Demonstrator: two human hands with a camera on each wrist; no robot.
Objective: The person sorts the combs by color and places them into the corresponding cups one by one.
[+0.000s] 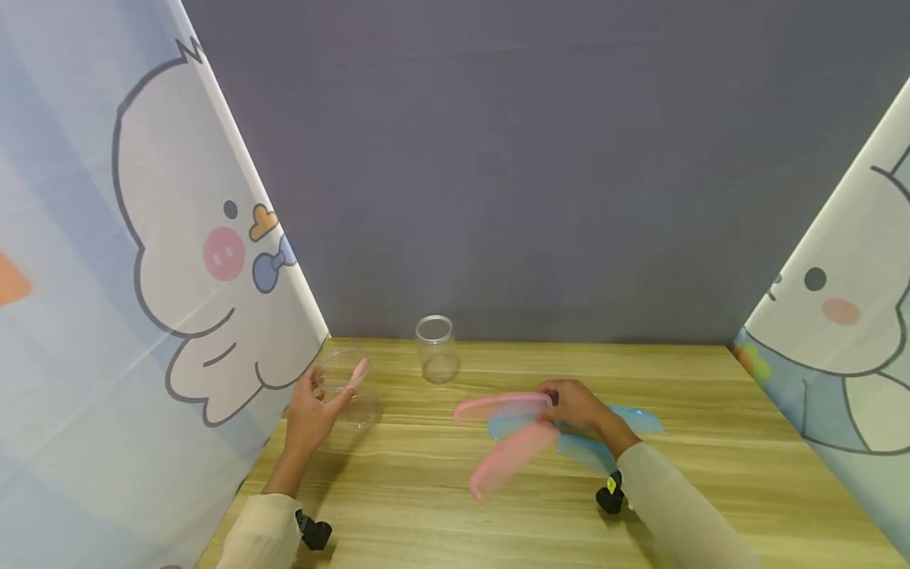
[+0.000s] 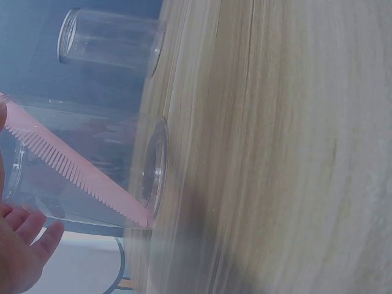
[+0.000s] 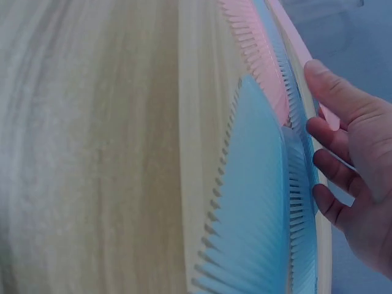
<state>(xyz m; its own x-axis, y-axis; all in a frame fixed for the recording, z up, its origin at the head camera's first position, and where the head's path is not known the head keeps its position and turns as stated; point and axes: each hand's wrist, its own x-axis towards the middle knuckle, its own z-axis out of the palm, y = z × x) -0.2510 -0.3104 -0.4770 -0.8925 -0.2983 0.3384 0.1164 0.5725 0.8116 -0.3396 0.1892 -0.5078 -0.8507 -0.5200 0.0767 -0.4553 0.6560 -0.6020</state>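
My left hand (image 1: 309, 415) grips a clear plastic jar (image 2: 104, 122) near its rim at the left of the table. Inside that jar a pink comb (image 2: 73, 165) leans at a slant, its upper end at the rim by my thumb. Over toward the right, my right hand (image 1: 579, 407) pinches the end of another pink comb (image 1: 498, 405) between thumb and fingers. Below it lie a second loose pink comb (image 1: 513, 461) and several blue combs, among them a blue comb (image 3: 254, 196) large in the right wrist view.
A second clear jar (image 1: 436, 352) stands upright at the back, right of the gripped one. A dark grey wall (image 1: 540, 197) rises behind the wooden table (image 1: 398, 490). Printed cloth panels (image 1: 206, 316) flank both sides.
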